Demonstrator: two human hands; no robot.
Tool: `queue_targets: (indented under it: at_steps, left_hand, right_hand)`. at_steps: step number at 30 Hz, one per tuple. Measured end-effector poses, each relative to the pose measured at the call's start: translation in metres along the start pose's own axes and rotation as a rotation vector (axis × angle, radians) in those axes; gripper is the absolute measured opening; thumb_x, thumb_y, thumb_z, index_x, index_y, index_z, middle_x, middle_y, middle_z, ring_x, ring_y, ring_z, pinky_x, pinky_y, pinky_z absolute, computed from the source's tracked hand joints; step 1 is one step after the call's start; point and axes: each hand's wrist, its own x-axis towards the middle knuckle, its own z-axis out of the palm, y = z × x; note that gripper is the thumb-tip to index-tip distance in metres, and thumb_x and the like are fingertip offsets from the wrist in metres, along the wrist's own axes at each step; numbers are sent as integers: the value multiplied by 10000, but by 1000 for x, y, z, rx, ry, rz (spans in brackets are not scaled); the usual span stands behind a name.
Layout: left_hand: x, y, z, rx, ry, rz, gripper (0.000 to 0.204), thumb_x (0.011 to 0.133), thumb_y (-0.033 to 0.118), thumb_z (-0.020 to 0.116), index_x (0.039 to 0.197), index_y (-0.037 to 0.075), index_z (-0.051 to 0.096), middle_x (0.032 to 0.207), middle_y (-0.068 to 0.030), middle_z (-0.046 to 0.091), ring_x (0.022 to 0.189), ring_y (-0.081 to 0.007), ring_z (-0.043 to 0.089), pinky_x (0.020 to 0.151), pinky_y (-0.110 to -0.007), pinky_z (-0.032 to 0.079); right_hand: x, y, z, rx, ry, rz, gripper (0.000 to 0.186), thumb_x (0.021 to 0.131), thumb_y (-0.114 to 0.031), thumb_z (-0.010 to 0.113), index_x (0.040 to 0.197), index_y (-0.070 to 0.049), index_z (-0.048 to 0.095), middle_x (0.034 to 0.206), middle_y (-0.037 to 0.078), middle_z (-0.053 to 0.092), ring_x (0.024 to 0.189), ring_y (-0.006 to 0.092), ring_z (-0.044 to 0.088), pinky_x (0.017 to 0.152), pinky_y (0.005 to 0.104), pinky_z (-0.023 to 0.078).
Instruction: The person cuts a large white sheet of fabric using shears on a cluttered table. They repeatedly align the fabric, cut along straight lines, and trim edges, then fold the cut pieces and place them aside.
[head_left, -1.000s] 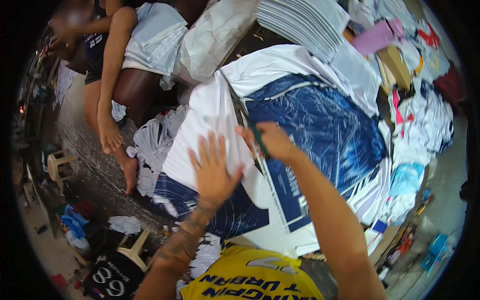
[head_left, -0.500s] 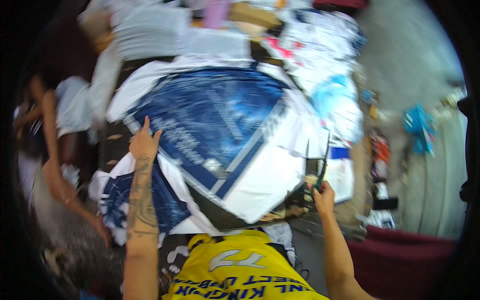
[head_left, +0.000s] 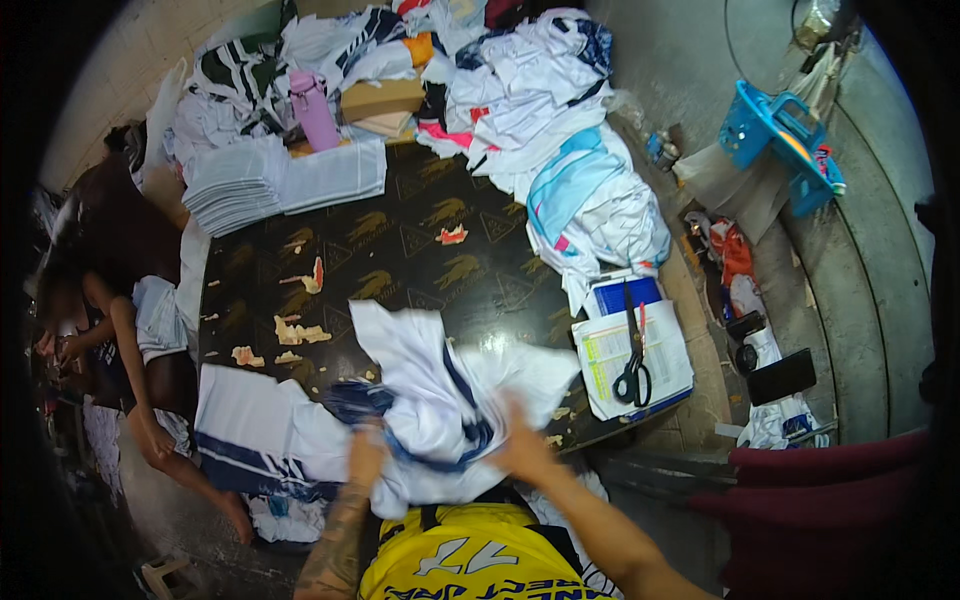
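Observation:
A bunched white and navy cloth is held up between my hands at the near edge of the table. My left hand is closed on its left side, and my right hand grips its right side; both are somewhat blurred, with fingers partly hidden in the folds. Beside my left hand, another white cloth with a navy band lies flat over the table's left corner. Black-handled scissors rest on printed sheets to the right.
The dark patterned table has peeled patches. Folded white cloths, a pink bottle, a cardboard box and heaped garments line its far side. A blue basket stands right; a person sits left.
The large navy and white piece that lay spread out is off the tabletop; a bunched cloth is in my hands. The scissors have left my right hand and lie on the papers.

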Motion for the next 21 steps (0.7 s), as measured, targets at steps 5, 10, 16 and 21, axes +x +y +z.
queue_targets:
  at_steps: [5, 10, 16, 21]
  left_hand:
    - [-40, -2, -33, -84, -43, -180, 444, 985, 424, 701, 1134, 13, 773, 998, -260, 771, 965, -479, 734, 870, -566, 560]
    - [-128, -127, -79, -91, -14, -537, 381, 1064, 311, 618, 1197, -4, 784, 1075, -278, 754, 1037, -405, 719, 942, -482, 547]
    - [-140, -148, -186, -1458, 1086, -101, 345, 1067, 200, 605, 1377, 52, 571, 1280, -161, 689, 1116, -297, 661, 1088, -493, 527]
    - [-72, -165, -298, -782, 1108, -151, 450, 990, 236, 729, 1382, 46, 620, 1240, -171, 739, 1134, -300, 705, 1069, -469, 542]
  right_hand:
    - [137, -39, -77, 34, -21, -317, 1080, 727, -216, 943, 1647, -140, 383, 1448, 273, 611, 1282, 423, 652, 1069, 483, 547]
    - [243, -69, -222, 184, 615, -149, 846, 772, -125, 910, 1515, -17, 521, 1317, 228, 736, 1156, 372, 741, 982, 419, 599]
    - [41, -270, 31, 230, -623, -518, 669, 934, -385, 828, 1494, -93, 604, 1525, 233, 606, 1446, 396, 558, 1195, 515, 445]
    - [-6, -270, 43, 450, -494, -310, 161, 1014, -158, 719, 1092, -20, 694, 892, 178, 705, 803, 252, 697, 773, 430, 542]
